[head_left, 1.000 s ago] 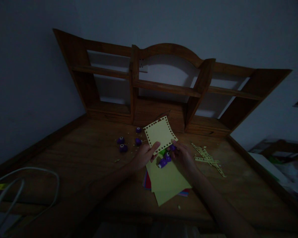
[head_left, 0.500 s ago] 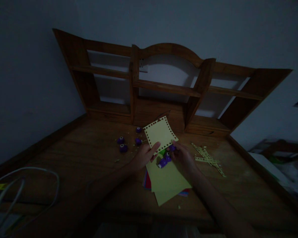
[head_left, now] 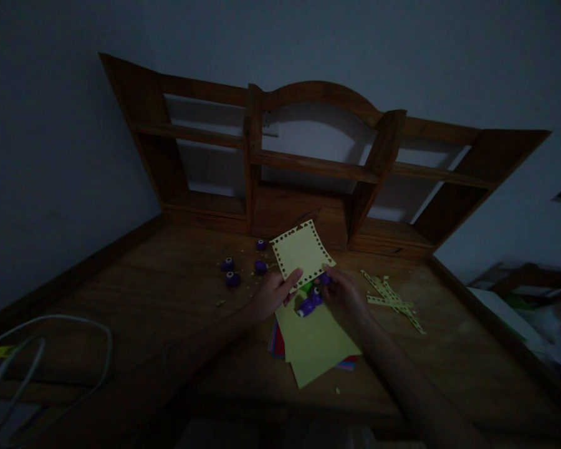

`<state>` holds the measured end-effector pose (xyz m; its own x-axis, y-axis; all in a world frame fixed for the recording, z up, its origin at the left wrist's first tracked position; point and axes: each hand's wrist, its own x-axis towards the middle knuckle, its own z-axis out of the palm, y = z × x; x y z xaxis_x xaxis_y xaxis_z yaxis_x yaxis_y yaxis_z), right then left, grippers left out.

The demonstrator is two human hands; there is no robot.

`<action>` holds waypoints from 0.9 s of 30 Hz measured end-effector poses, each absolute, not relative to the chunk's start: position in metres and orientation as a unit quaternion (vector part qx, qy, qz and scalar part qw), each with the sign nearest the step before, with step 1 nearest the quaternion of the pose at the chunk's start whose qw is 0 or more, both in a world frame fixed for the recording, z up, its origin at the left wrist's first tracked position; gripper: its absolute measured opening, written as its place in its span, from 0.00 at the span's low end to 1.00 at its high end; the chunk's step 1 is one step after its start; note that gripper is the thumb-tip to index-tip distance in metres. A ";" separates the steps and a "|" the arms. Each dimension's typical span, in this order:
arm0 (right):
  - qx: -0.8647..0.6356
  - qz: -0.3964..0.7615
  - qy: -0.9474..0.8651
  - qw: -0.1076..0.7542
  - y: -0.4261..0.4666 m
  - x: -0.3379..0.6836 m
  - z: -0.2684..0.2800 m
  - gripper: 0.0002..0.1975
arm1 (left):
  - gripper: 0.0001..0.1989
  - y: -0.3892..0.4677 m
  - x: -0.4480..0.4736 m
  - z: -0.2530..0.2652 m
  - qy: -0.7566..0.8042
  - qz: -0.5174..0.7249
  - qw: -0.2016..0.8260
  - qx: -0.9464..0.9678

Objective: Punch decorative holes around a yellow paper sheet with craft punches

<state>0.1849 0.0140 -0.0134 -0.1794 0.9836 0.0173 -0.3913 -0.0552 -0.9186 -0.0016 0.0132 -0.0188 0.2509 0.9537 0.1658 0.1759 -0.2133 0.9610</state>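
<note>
A square yellow sheet of paper (head_left: 300, 252), with small shaped holes along its edges, is held up above the desk. My left hand (head_left: 267, 295) pinches its lower left edge, thumb on top. At the lower right corner, my right hand (head_left: 346, 299) is closed around a purple paper punch (head_left: 325, 279) that meets the sheet's edge. Below lie a purple punch with a white end (head_left: 305, 308), another purple punch (head_left: 316, 295) and a bright green piece (head_left: 306, 286), partly hidden by the sheet. They rest on yellow paper (head_left: 320, 343) stacked over coloured sheets (head_left: 278, 344).
Several purple punches (head_left: 232, 279) stand left of my hands among tiny paper bits. Punched yellow strips (head_left: 390, 299) lie crossed at the right. A wooden shelf unit (head_left: 308, 165) rises at the back of the desk (head_left: 177, 293). A white cable (head_left: 107, 349) loops at the left.
</note>
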 end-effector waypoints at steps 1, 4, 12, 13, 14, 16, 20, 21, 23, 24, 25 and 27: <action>-0.349 0.638 -0.430 0.535 0.014 0.185 -0.013 0.14 | 0.27 0.013 -0.002 -0.018 0.436 0.429 0.452 0.650; -0.352 0.633 -0.440 0.531 0.014 0.186 -0.014 0.15 | 0.27 0.012 -0.002 -0.017 0.439 0.429 0.449 0.649; -0.362 0.629 -0.434 0.534 0.012 0.184 -0.010 0.14 | 0.27 0.012 -0.003 -0.017 0.453 0.422 0.431 0.657; -0.363 0.631 -0.431 0.533 0.012 0.184 -0.009 0.13 | 0.27 0.012 -0.003 -0.017 0.454 0.423 0.429 0.657; -0.364 0.633 -0.428 0.532 0.012 0.183 -0.008 0.13 | 0.27 0.012 -0.003 -0.017 0.452 0.424 0.429 0.657; -0.364 0.636 -0.424 0.532 0.012 0.183 -0.006 0.13 | 0.26 0.013 -0.002 -0.019 0.446 0.427 0.435 0.656; -0.356 0.632 -0.432 0.535 0.012 0.183 -0.008 0.12 | 0.27 0.013 -0.002 -0.019 0.444 0.430 0.443 0.650; -0.357 0.631 -0.434 0.535 0.013 0.184 -0.009 0.12 | 0.27 0.013 -0.002 -0.019 0.446 0.429 0.443 0.650; -0.364 0.626 -0.439 0.532 0.014 0.184 -0.011 0.12 | 0.27 0.012 -0.002 -0.017 0.445 0.426 0.441 0.653; -0.370 0.621 -0.443 0.531 0.014 0.184 -0.012 0.12 | 0.28 0.011 -0.002 -0.015 0.445 0.425 0.439 0.655; -0.375 0.616 -0.446 0.529 0.014 0.184 -0.012 0.12 | 0.28 0.011 -0.003 -0.015 0.444 0.425 0.438 0.656; -0.381 0.604 -0.454 0.532 0.013 0.183 -0.011 0.12 | 0.27 0.011 -0.003 -0.014 0.442 0.425 0.438 0.657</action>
